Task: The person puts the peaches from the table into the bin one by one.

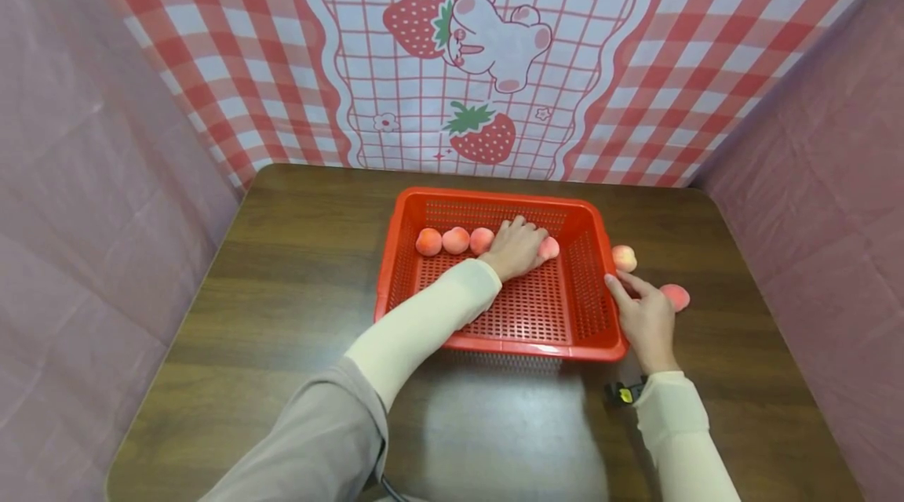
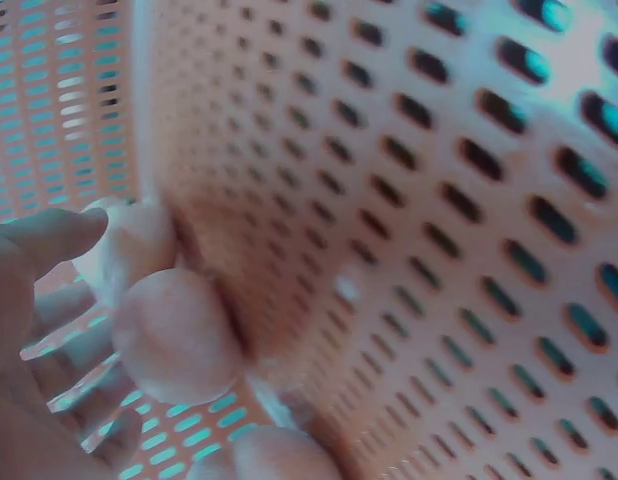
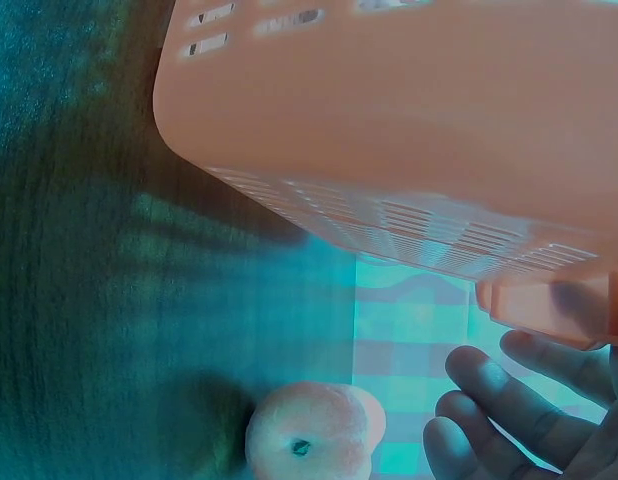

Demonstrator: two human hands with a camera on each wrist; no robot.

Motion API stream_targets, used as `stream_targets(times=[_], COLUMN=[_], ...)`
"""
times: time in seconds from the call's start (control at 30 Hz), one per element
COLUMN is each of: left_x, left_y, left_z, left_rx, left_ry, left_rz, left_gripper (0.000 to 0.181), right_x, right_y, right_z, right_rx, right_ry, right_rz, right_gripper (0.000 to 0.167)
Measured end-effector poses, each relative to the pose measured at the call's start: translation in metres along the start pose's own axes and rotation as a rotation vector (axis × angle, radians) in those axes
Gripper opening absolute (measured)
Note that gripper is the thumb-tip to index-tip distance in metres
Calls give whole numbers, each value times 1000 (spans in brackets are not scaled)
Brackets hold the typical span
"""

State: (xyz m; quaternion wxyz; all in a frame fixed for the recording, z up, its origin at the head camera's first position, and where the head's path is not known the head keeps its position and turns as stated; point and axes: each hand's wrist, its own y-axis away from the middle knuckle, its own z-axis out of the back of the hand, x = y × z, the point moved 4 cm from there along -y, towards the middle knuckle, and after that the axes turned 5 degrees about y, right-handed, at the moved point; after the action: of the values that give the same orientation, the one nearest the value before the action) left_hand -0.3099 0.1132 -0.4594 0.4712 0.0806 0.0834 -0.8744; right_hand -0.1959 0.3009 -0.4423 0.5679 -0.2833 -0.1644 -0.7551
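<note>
A red perforated plastic basket stands on the table. Along its far side lies a row of peaches, with one peach at the left end and another peach at the right end. My left hand reaches over this row, hiding part of it. In the left wrist view its thumb meets the farther peach, while the fingers lie loosely spread beside a nearer peach. My right hand holds the basket's right rim, thumb on top and fingers outside below. Just outside that rim sits a pale peach.
A pinker peach lies on the wooden table right of my right hand. A red-and-white checked cloth with strawberries hangs behind the table. Pink curtains flank both sides. A small black device sits at my right wrist.
</note>
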Motion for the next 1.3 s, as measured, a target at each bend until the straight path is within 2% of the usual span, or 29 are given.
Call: stream_targets(times=[0.17,0.4,0.63,0.8,1.1,1.3], left_x=[3,9,21,29,39,44], left_y=[1,5,11,18,34,44], left_z=[8,22,41,53,65,73], left_rx=[22,57,56,58,86,93], left_ry=[89,143,232,255,321,291], left_rz=[23,50,141,165,184,207], left_gripper=[36,35,33,36,37,38], right_x=[-1,-1,-1,-1,0,2], right_y=[0,0,0,-1,-1,-1], right_z=[-1,-1,-1,-1,-1,0], right_rx=[13,34,-12,-18,10,30], right_ry=[-11,-14,-6,0,-10,-2], right_rz=[-11,-16,4,10,-6,-7], right_gripper=[50,52,47,46,48,50])
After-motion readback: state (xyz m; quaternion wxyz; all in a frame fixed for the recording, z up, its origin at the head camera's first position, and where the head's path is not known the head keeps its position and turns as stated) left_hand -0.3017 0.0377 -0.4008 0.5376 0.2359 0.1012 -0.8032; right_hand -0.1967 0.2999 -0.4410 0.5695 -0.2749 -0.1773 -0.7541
